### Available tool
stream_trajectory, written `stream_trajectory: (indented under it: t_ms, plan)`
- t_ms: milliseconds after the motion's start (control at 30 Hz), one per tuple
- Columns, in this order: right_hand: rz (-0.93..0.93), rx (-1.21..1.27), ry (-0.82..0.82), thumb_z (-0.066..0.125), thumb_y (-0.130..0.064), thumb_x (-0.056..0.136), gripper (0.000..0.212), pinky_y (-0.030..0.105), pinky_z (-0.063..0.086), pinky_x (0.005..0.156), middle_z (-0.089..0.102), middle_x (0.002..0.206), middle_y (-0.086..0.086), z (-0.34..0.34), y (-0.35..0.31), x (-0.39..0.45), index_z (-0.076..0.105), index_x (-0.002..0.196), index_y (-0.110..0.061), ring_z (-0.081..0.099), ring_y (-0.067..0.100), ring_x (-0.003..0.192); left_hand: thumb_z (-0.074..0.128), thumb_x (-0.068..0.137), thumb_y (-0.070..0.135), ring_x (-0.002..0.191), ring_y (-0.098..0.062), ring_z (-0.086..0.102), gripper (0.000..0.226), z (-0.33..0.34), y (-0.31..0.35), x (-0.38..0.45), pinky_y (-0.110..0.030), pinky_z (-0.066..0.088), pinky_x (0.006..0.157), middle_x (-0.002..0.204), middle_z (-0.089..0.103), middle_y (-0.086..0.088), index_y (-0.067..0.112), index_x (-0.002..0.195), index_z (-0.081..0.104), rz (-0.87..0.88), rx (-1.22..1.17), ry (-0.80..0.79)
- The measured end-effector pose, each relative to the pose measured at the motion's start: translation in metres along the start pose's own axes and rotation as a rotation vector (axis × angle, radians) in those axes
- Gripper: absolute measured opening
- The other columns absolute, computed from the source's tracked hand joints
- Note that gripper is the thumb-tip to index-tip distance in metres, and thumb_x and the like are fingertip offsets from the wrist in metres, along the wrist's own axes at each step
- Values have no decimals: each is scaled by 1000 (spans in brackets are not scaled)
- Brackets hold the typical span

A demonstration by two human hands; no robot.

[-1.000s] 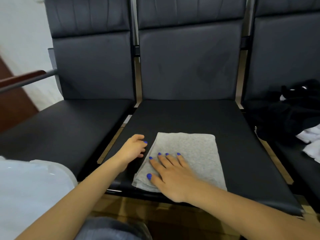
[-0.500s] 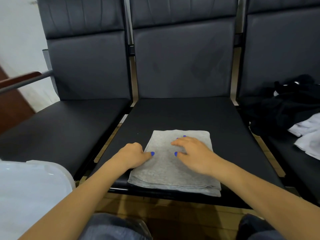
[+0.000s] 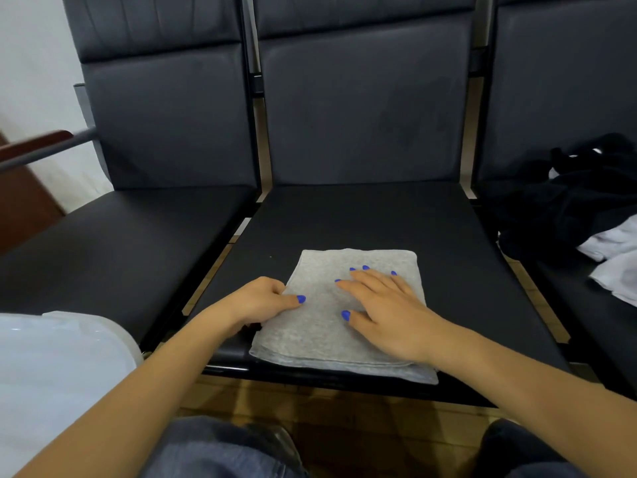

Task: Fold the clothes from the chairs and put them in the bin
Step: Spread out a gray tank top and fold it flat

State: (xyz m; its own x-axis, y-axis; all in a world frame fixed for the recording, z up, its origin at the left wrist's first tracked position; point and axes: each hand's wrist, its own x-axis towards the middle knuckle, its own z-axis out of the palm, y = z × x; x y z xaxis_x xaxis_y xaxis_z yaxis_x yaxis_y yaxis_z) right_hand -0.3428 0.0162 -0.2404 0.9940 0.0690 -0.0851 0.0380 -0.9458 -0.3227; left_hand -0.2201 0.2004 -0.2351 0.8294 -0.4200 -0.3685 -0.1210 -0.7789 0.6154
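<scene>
Grey folded cloth lies at the middle seat's front edge, long axis front-to-back. Left hand pinches its left edge; right hand rests flat on top. One bin stands front-left, nearer the left hand. One unfolded pile waits on the right seat.

I see 3 black chair seats, plain and matte; the middle chair carries a folded cloth in light heathered grey, speckled all over. On it, both hands show bright blue nails: my left hand at 9 o'clock of the cloth, my right hand on top. At 3 o'clock lies a black garment heap beside white cloth. The bin at 8 o'clock is translucent white. The floor is brown wood.
</scene>
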Motion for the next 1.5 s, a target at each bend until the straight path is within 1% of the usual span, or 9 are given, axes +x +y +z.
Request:
stream_trajectory:
  t_ms: [200, 467, 667, 800, 1000, 1167, 1300, 1367, 1500]
  plan:
    - [-77, 74, 76, 33, -35, 103, 50, 34, -6, 119, 10, 161, -9, -6, -13, 6, 19, 151, -33, -4, 6, 147, 58, 92, 45, 46, -9, 39, 41, -7, -3, -6, -19, 29, 42, 59, 45, 3, 17, 68, 40, -8, 12, -20]
    - [-147, -35, -91, 31, -45, 102, 54, 39, -8, 119, 5, 161, -6, 8, -27, 11, 17, 152, -32, -7, 9, 147, 62, 90, 42, 43, -4, 41, 37, -7, 5, -15, -18, 28, 46, 48, 49, 10, 20, 62, 54, -20, 111, -165]
    - [-162, -27, -122, 18, -74, 79, 88, 42, -9, 120, -2, 161, -8, 5, -39, 3, 4, 153, -29, -10, 7, 146, 62, 91, 34, 54, -9, 45, 33, -17, 3, -20, -19, 34, 52, 60, 52, 1, 15, 66, 52, 47, -112, -138]
    - [-170, -18, -132, 14, -69, 86, 75, 42, -13, 118, -4, 161, -11, 8, -37, 5, 3, 153, -35, -13, 4, 145, 64, 90, 33, 53, -8, 48, 25, -24, -5, -21, -19, 37, 50, 63, 55, 2, 14, 77, 53, -9, -90, -154]
    - [-191, -139, -230, -1, -70, 75, 79, 42, -21, 115, -15, 160, -6, 21, -32, 10, -10, 149, -43, -19, 10, 145, 58, 95, 23, 65, -10, 57, 11, -17, -6, -20, -17, 43, 44, 83, 59, -2, 16, 90, 51, -104, 82, -105]
    - [-172, -39, -169, 17, -65, 91, 65, 40, -20, 115, -9, 161, -9, 11, -34, 10, -1, 150, -44, -17, 7, 145, 47, 96, 5, 59, -17, 58, 10, -18, -2, -21, -22, 47, 41, 83, 55, -9, 13, 89, 47, -174, 6, -97]
    - [-64, 27, 37, 27, -48, 101, 53, 37, -9, 118, 4, 161, -8, -11, -17, 20, 16, 151, -36, -6, 8, 147, 41, 93, -2, 55, -21, 57, 14, -17, 3, -22, -26, 48, 38, 83, 52, -10, 11, 87, 43, -207, 49, -73]
    - [28, 79, 141, 33, -39, 102, 47, 36, 3, 118, 18, 159, -5, -18, -5, 30, 29, 149, -31, 8, 12, 147, 37, 97, 8, 59, -20, 55, 6, -14, 3, -20, -27, 47, 41, 88, 52, -9, 9, 99, 43, -195, 160, -46]
    - [207, 342, 189, 41, -26, 100, 38, 36, 37, 102, 50, 137, 0, -30, 0, 69, 48, 137, -23, 44, 21, 128, 35, 100, 22, 102, -30, 55, 30, -7, -2, -12, -34, 44, 78, 122, 52, -15, 5, 124, 37, -137, 546, 84]
